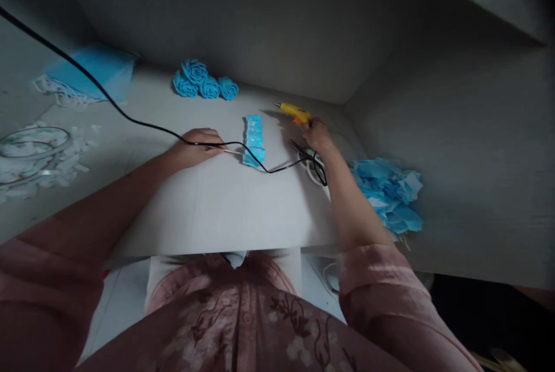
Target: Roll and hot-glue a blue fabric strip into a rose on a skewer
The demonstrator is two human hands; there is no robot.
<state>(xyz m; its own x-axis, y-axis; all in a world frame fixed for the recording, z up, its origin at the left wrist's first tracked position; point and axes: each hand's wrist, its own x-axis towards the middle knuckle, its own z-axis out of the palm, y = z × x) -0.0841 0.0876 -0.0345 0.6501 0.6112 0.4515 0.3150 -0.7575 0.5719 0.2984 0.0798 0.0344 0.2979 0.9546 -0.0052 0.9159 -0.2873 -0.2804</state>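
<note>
My right hand (319, 136) is closed around the handle of a yellow hot glue gun (295, 111), its nozzle pointing left. Between the closed fingers of my left hand (202, 147) is a thin pale stick (233, 152). The tip of that stick meets the lower end of a gathered blue strip (254, 136) lying on the white tabletop (225, 204); whether the two are joined, I cannot tell. Under my right wrist lie scissors (310, 166) with white handles, partly covered by a black cord (147, 124).
Several blue rosettes (203, 81) are piled at the back. Blue face masks (97, 71) are stacked at back left, near white scraps and a clear ring-shaped thing (34, 143). Crumpled blue pieces (388, 192) lie at right. The cord crosses over my left hand. Grey walls (243, 19) enclose the back.
</note>
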